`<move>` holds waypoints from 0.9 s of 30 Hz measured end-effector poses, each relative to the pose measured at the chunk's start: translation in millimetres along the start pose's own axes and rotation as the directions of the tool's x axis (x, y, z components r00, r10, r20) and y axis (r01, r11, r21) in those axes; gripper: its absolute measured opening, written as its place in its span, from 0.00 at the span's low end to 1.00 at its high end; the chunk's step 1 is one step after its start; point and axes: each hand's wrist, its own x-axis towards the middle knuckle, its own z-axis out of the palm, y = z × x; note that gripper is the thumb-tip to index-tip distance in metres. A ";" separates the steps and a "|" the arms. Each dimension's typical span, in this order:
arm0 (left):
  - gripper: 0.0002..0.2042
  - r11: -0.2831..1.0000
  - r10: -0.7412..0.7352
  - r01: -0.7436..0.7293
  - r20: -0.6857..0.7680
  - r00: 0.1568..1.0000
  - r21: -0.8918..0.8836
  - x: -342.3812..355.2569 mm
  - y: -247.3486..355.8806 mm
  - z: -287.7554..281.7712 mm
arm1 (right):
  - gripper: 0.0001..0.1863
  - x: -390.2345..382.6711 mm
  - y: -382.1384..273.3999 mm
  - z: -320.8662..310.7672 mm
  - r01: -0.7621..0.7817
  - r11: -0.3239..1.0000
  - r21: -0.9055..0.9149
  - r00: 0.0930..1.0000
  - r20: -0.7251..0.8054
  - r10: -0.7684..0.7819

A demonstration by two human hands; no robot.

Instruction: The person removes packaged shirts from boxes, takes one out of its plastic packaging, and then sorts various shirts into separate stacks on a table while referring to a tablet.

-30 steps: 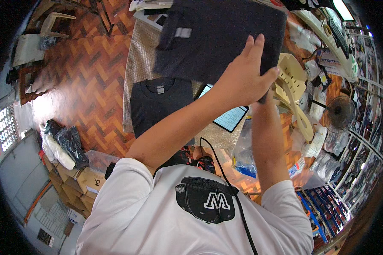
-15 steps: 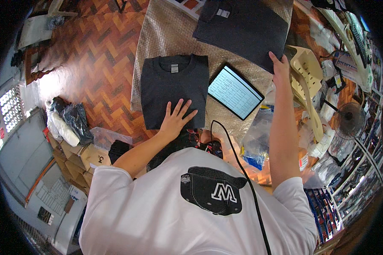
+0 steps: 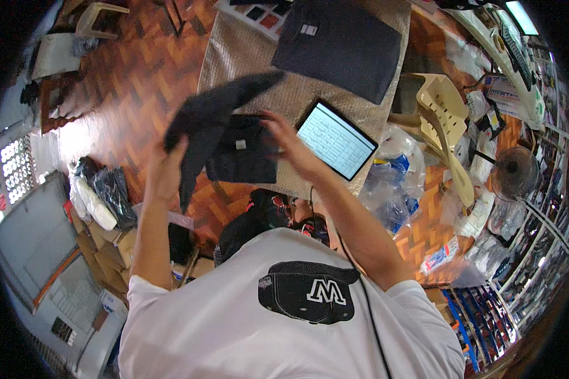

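Left of center in the frame, a worker's left hand [image 3: 164,169] grasps the edge of a raised dark garment [image 3: 199,120], its blurred cloth bent upward, seemingly held clear so the folded shirt [image 3: 250,163] beside it lies exposed, collar label up. The right hand [image 3: 291,146], released with fingers parted, is at that shirt's right side; whether it touches the fabric cannot be told. A bubble-wrap-covered bench [image 3: 229,58] carries the shirt at its near edge, likely for easy reach. A tablet [image 3: 338,139] lies face up at center right, apparently for reading, apart from a folded dark bundle [image 3: 344,54] at upper center.
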 end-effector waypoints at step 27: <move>0.45 0.280 0.201 -0.714 0.688 0.697 0.642 13.8 -131.3 118.7 | 0.34 39.6 -113.7 -217.8 0.170 0.938 -0.303 0.581 -0.738 -0.343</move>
